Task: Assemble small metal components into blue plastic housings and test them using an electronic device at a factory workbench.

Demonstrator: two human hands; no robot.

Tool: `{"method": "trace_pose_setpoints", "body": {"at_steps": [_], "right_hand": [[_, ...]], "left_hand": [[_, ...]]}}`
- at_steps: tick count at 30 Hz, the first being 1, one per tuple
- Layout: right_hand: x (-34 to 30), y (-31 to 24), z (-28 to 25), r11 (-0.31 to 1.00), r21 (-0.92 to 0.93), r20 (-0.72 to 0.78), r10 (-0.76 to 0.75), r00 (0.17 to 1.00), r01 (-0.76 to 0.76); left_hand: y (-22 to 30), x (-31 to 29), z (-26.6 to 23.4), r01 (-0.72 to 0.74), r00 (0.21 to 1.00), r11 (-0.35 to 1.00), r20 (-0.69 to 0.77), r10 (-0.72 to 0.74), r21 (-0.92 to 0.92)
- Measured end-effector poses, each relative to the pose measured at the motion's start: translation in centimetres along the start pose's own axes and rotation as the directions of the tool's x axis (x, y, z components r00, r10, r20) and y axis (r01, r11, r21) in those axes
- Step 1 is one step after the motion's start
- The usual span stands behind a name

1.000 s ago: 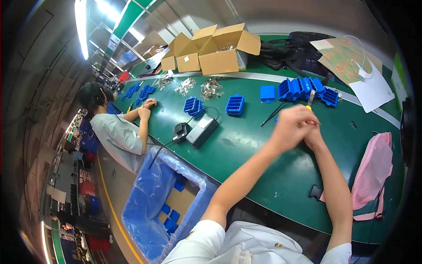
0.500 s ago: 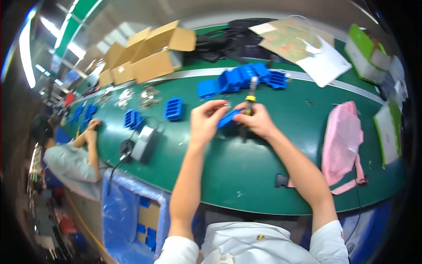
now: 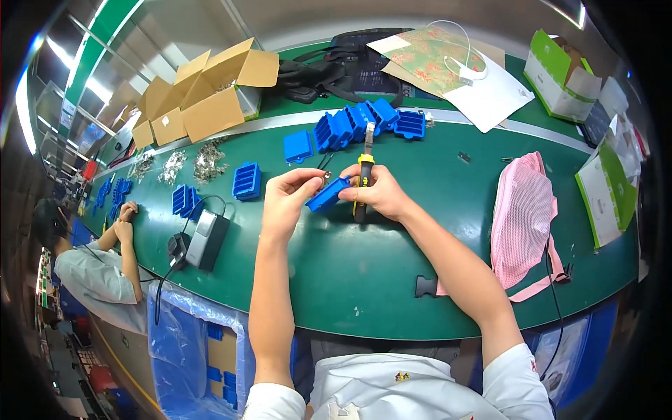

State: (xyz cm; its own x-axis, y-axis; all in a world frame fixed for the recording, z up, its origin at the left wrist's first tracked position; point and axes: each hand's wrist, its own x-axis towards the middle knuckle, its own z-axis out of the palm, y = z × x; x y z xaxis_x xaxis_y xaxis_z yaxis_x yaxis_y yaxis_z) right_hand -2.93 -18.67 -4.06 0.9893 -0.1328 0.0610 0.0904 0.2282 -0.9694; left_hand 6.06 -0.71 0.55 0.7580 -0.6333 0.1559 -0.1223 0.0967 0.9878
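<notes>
My left hand point(image 3: 285, 203) is closed, thumb and forefinger pinching a small metal piece point(image 3: 326, 175) at the edge of a blue plastic case point(image 3: 327, 196). That slatted case lies tilted above the table, gripped by the fingers of my right hand point(image 3: 386, 196). The same right hand also keeps a yellow-and-black handled tool point(image 3: 365, 171) upright, its metal tip pointing away from me; its exact kind is unclear. Just beyond the hands are a row of blue cases point(image 3: 353, 124) and a separate blue piece point(image 3: 298, 146). Another slatted blue case point(image 3: 246, 182) stands to the left.
Small metal parts point(image 3: 208, 162) lie in piles at left, before open cardboard boxes point(image 3: 227, 108). A grey power adapter point(image 3: 208, 240) with cable sits nearer. At right are a pink mesh bag point(image 3: 521, 220) and green-white boxes point(image 3: 560, 80). A co-worker point(image 3: 101, 269) sits at far left.
The view has shifted, so the table's things sit further left in it. Both hands remain together, still with the blue case, the metal piece and the tool.
</notes>
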Motion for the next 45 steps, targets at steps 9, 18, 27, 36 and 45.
{"method": "trace_pose_setpoints", "body": {"at_steps": [9, 18, 27, 36, 45], "right_hand": [[0.0, -0.1, 0.1, 1.0, 0.007, 0.005, -0.029, 1.0, 0.029], [-0.1, 0.1, 0.2, 0.998, 0.037, -0.016, -0.045, 0.999, 0.045], [0.2, 0.8, 0.1, 0.988, 0.112, -0.118, -0.091, 0.989, 0.104], [0.1, 1.1, -1.1, 0.998, 0.006, -0.111, -0.065, 0.992, 0.066], [0.6, 1.4, -0.1, 0.998, 0.043, -0.123, -0.035, 0.992, 0.04]], "left_hand": [[0.4, -0.1, 0.1, 0.055, 0.997, 0.998, 0.056, -0.055, 0.005], [0.4, -0.3, 0.2, 0.072, 0.994, 0.997, 0.087, -0.073, 0.023], [0.4, -0.5, 2.3, -0.316, 0.949, 0.853, 0.122, 0.292, 0.415], [-0.4, -0.4, 3.2, -0.508, 0.837, 0.637, 0.156, 0.525, 0.58], [-0.8, -1.4, 3.5, -0.467, 0.832, 0.568, 0.12, 0.541, 0.678]]}}
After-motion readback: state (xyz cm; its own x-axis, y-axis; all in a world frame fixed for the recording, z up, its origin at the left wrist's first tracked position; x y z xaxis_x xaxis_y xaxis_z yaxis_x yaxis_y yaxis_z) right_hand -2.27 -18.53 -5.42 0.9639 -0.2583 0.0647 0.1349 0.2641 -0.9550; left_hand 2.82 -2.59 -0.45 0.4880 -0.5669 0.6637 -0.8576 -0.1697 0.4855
